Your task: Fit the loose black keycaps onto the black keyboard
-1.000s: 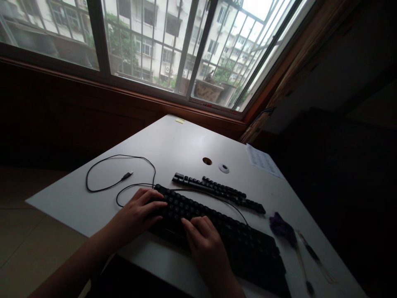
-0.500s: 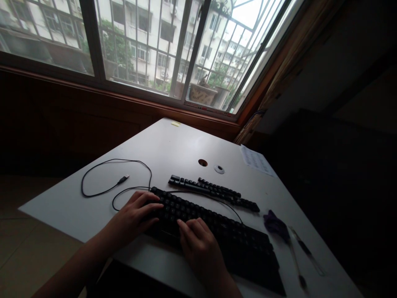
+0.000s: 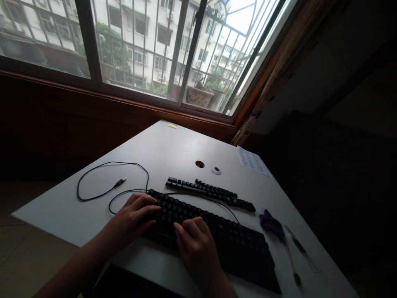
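A black keyboard (image 3: 248,252) lies at a slant across the front of the white table. My left hand (image 3: 133,215) rests on its left end, the fingers stretched and apart over the keys and the thumb toward the near edge. Just right of it, my right hand (image 3: 197,244) is over the lower rows, with thumb and forefinger pinched together. Whatever is between those fingertips is too small and dark to make out. Behind the keyboard, loose black keycaps (image 3: 198,188) are lined up in rows. A black cable (image 3: 145,167) loops at the left, ending in a USB plug (image 3: 120,182).
To the right lie a purple cloth (image 3: 271,224), a thin brush (image 3: 291,265) and a wire-ended tool (image 3: 302,248). Farther back are a round hole (image 3: 200,164) in the tabletop, its ring-shaped cover (image 3: 216,170) and a printed sheet (image 3: 252,160). A barred window is beyond.
The whole view has shifted slightly, so the table sits a little lower and farther left. Both hands keep nearly the same places on the keyboard; the right fingertips stay pinched.
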The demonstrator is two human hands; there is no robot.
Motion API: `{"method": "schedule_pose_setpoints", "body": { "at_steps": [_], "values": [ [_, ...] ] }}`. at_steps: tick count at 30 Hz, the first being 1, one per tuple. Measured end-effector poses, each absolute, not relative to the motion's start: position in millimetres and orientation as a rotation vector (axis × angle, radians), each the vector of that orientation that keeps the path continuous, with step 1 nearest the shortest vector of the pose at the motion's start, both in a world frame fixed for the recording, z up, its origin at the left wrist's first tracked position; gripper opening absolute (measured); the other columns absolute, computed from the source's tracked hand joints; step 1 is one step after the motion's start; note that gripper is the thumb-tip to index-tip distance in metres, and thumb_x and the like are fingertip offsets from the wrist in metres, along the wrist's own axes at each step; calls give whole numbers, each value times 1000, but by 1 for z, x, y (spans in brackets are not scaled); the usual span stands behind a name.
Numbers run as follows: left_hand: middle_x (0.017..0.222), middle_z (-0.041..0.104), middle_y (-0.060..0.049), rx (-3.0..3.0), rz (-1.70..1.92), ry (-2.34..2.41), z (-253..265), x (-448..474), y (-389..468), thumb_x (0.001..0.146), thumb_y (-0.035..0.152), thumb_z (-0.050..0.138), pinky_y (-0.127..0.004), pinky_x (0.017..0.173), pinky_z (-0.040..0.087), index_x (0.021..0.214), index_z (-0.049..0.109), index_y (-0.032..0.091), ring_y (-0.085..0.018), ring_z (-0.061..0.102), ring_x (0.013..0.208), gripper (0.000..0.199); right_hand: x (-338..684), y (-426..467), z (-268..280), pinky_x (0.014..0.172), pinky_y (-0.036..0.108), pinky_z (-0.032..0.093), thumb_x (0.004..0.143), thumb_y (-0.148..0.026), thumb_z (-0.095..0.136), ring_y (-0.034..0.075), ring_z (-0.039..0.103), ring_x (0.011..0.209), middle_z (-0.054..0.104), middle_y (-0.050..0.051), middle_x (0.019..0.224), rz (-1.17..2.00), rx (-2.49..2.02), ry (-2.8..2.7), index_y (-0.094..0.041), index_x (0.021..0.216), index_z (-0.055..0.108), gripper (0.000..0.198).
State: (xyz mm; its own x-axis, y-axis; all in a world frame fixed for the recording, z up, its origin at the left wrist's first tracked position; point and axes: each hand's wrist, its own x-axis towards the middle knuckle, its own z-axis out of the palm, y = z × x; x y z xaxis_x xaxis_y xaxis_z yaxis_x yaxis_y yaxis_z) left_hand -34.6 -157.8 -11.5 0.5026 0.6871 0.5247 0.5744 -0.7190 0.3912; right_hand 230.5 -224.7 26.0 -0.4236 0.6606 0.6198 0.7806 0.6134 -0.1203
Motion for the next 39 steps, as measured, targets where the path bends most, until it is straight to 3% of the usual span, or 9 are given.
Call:
{"method": "schedule_pose_setpoints", "body": {
  "at_steps": [36,39],
  "values": [
    [134,60,-6,2538,1035,1114,-7,-33,-160,98,25,66,-44,105,55,132,66,31,-28,51,126,34,240,-218,34,82,38,52,100,-17,59,21,58,91,68,5,94,-174,-1169,-2098,-24,115,74,22],
    [134,61,-7,2537,1042,1103,-6,-33,-159,99,24,65,-44,105,55,132,66,31,-28,51,126,34,258,-198,45,82,38,53,100,-21,61,21,58,90,67,5,91,-167,-1243,-2019,-25,106,76,17]
  ]
}}
